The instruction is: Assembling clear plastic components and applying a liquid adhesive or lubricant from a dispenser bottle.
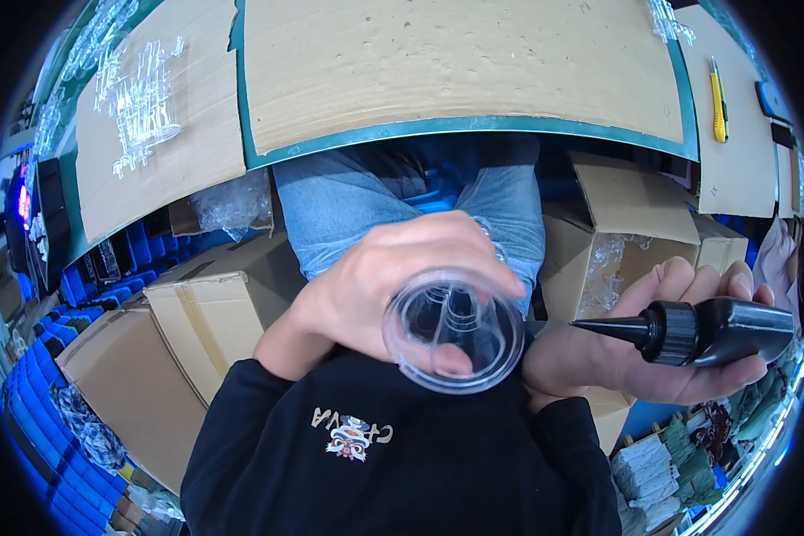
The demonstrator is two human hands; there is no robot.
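My left hand (366,281) is closed around a clear plastic piece with a round disc-shaped end (460,335), held above my lap. The disc faces me, and through it show a clear stem and a fingertip. To the right, my right hand (612,353) grips a black squeeze bottle (741,330) with a ribbed collar and a long pointed nozzle. The bottle lies sideways in the fingers, its tip pointing left toward the clear piece but apart from it.
Ahead is a green-edged table covered with cardboard (464,71). Clear plastic parts (147,103) are clustered on its left side, and a yellow utility knife (717,103) lies on its right. Cardboard boxes (210,295) stand left of my legs, with an open box (634,210) to their right.
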